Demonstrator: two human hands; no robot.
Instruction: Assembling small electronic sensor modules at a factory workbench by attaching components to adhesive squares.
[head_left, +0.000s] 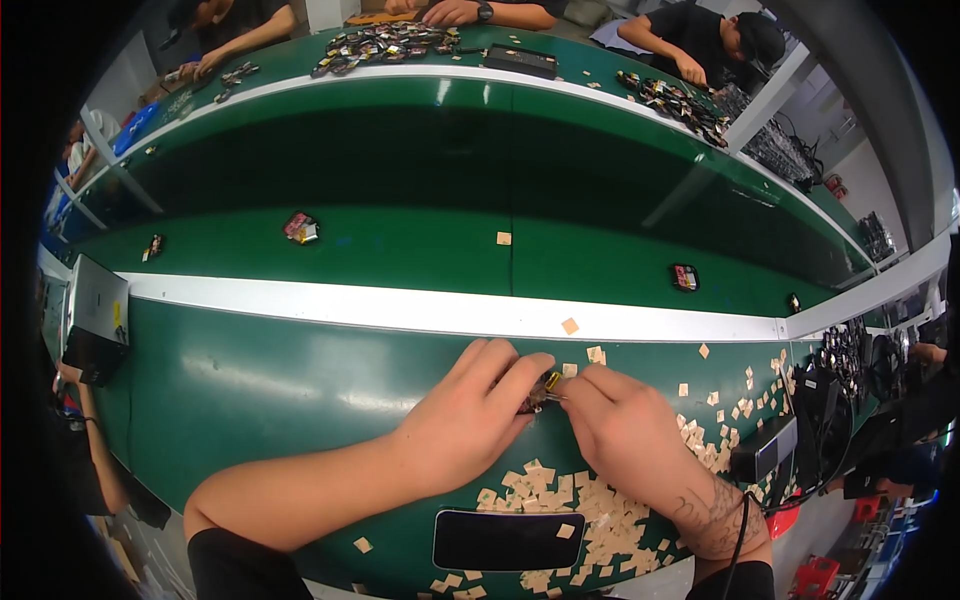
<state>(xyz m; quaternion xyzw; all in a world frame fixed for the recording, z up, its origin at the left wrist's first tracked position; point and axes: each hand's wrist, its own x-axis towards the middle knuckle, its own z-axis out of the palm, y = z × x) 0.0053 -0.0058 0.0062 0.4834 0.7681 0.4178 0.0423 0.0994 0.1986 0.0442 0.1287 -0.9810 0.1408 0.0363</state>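
Observation:
My left hand (pixel 472 405) grips a small dark electronic part (pixel 538 396) with a yellow piece on it, held just above the green bench (pixel 250 400). Most of that part is hidden by my fingers. Close against it, my right hand (pixel 622 418) is closed in a pinch, and a thin shiny tip shows at its fingers; what it holds is too small to make out. Many small square tan paper pieces (pixel 610 525) lie scattered below and right of my hands. A dark-screened phone (pixel 500 541) lies among them, with one piece on its screen.
Beyond a white rail (pixel 350 306) runs a green conveyor belt carrying small electronic parts (pixel 301 228). A grey metal box (pixel 96 318) stands at the left, a black device (pixel 764 450) with cables at the right. Co-workers handle heaped parts (pixel 385 47) across the belt.

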